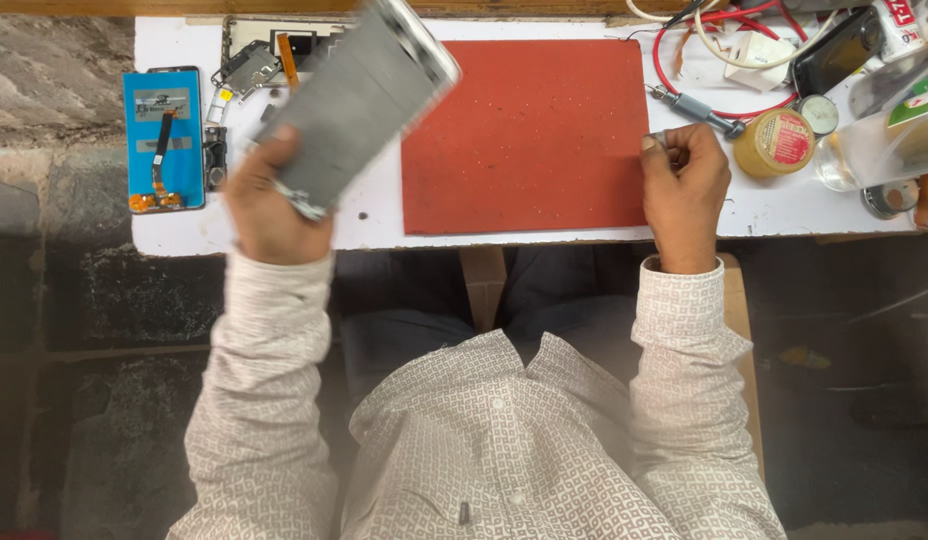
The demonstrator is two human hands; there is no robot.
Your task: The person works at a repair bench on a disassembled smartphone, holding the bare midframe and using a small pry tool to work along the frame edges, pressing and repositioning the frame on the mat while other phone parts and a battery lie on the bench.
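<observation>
Long-sleeved white shirt (484, 440) with small geometric print, buttoned cuffs, dark trousers (404, 330)

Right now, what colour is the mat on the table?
Red mat, seen in the head view.

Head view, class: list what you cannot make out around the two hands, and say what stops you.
- Grey phone body in the left hand: motion blur hides surface detail; top corner cut by the frame edge.
- Small metal piece in the right hand: mostly hidden by the fingers, too small to identify.
- Clear container: cut off at the right edge.
</observation>
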